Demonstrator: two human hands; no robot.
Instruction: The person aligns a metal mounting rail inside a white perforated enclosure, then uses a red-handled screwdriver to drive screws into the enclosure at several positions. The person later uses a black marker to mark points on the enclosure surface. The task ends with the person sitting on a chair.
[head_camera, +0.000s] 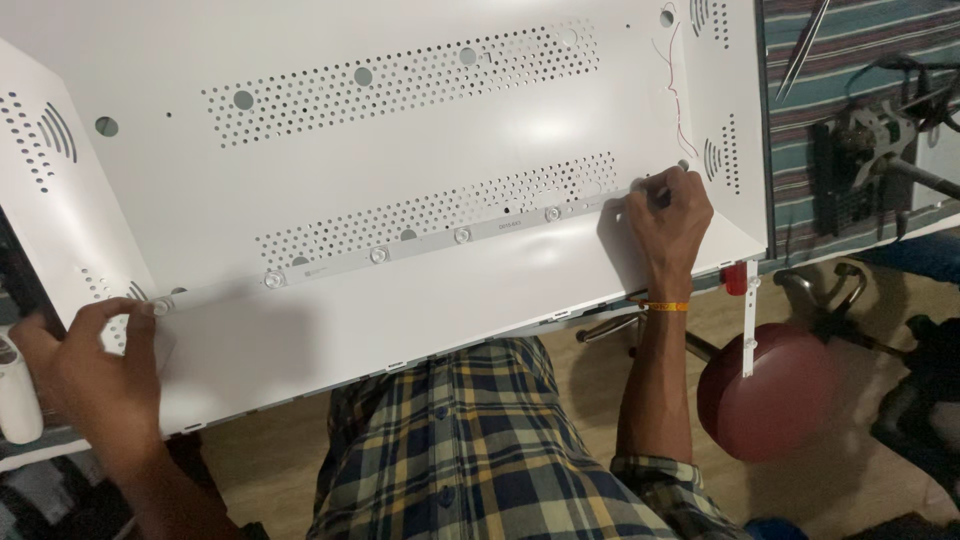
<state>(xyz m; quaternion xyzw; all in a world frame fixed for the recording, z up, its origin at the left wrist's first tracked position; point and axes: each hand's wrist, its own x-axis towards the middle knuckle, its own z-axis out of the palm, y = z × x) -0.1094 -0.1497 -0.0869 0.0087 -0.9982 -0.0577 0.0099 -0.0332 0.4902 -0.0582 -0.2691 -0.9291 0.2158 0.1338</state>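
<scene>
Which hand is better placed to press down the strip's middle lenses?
Right, probably. The right hand sits at the strip end, nearer the middle lenses; the left hand pins the far end at the panel edge.

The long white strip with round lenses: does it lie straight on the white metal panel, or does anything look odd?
The long white strip with round lenses lies straight along the white perforated metal panel, each hand pressing one end: left hand, right hand. Only a thin red wire trails loose near the right edge.

Pretty bright overhead light, glare blowing out the white panel (420, 140), soft shadows under both hands, corners dim.
</scene>
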